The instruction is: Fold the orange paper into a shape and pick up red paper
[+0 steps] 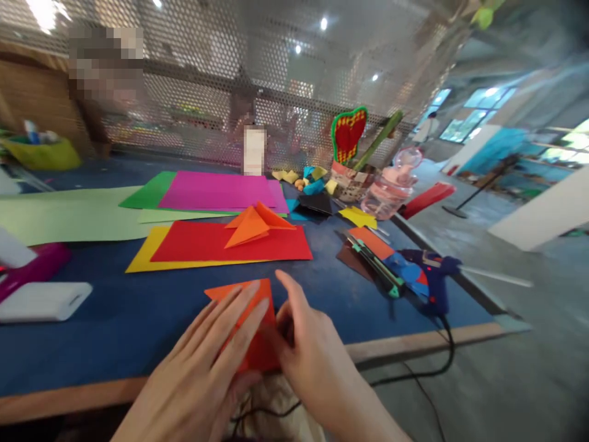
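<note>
An orange folded paper (257, 350) lies at the table's front edge, directly before me. My left hand (216, 344) rests across it from above, its fingers stretched out flat over the sheet. At the paper's right edge is my right hand (313, 344); its thumb presses on that edge, the index finger points away, and the other fingers curl under, partly hidden. Beyond both hands, a folded orange paper shape (257, 227) with raised points sits on a red sheet (207, 245), which overlaps a yellow sheet (140, 255).
Purple (216, 190) and light green sheets (69, 215) lie farther back. At right are a cutter knife (375, 267) and a blue glue gun (435, 276) with its cord over the edge. A white device (46, 302) lies left. Mesh (193, 110) stands behind.
</note>
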The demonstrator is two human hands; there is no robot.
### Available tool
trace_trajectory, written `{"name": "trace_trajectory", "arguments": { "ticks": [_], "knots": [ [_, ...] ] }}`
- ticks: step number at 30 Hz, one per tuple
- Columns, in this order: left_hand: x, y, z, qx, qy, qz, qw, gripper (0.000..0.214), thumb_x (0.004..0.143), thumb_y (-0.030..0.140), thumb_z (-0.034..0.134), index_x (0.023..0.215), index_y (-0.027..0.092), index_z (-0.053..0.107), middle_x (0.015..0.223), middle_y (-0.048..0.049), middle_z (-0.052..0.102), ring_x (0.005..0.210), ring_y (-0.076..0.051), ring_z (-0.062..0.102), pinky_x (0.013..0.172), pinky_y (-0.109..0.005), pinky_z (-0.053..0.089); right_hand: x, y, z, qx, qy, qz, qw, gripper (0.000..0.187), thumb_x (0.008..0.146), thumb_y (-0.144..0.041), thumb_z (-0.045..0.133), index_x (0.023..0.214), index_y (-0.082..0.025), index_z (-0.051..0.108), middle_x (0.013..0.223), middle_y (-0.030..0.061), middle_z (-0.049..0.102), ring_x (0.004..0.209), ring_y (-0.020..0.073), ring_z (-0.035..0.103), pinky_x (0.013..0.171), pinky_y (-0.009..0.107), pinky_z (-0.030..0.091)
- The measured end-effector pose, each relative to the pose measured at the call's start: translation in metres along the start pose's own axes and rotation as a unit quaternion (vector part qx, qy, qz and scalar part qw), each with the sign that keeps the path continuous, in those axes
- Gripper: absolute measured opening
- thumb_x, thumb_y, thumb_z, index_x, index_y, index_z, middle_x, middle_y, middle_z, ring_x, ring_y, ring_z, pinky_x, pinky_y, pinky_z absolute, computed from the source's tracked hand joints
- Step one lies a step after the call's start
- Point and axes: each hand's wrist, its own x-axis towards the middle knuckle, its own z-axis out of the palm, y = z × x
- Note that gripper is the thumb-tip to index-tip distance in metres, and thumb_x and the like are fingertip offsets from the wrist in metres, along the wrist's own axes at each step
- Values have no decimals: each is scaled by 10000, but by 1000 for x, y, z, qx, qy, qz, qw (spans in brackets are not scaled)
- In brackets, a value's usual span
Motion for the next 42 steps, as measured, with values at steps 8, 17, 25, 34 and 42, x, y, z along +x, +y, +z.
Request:
{"name": "trace_trajectory", "arguments": {
  "ticks": [8,17,25,34,42],
  "knots": [
    [-16,-16,39,42,8,100,994,656,1019,515,441,1520,91,443,1448,-101,635,1311,-249,604,1306,-404,130,12,51,-95,-309,214,68,924,342,1033,-266,457,1308,-147,623,1193,129,660,1050,272,681,943,425,535],
    [-9,-23,27,-4,49,132,990,680,940,329,564,1525,23,401,1486,-165,582,1527,-269,359,1296,-430,214,30,97,-125,-411,187,162,877,386,1000,-271,541,1332,-80,591,1159,206,673,1089,405,665,930,510,501],
    [-10,-23,15,-1,41,108,993,685,919,343,586,1520,61,418,1590,-103,483,1514,-215,388,1294,-373,226,36,94,-129,-329,169,116,922,256,869,-200,612,1119,-162,655,1129,131,635,982,281,678,883,404,504],
    [-12,-23,16,-13,27,102,994,735,908,358,596,1547,72,372,1561,-98,518,1457,-214,485,1295,-352,230,-55,33,-82,-20,12,101,995,157,1014,-321,471,1158,-290,526,971,-26,689,882,156,669,771,286,497],
    [-21,-21,18,-33,-13,76,996,658,1010,391,483,1583,113,317,1635,-80,417,1534,-196,360,1306,-366,156,-100,8,-59,109,25,173,979,373,970,-538,549,1269,-351,670,1111,-7,746,1108,204,688,936,285,543]
  ]
}}
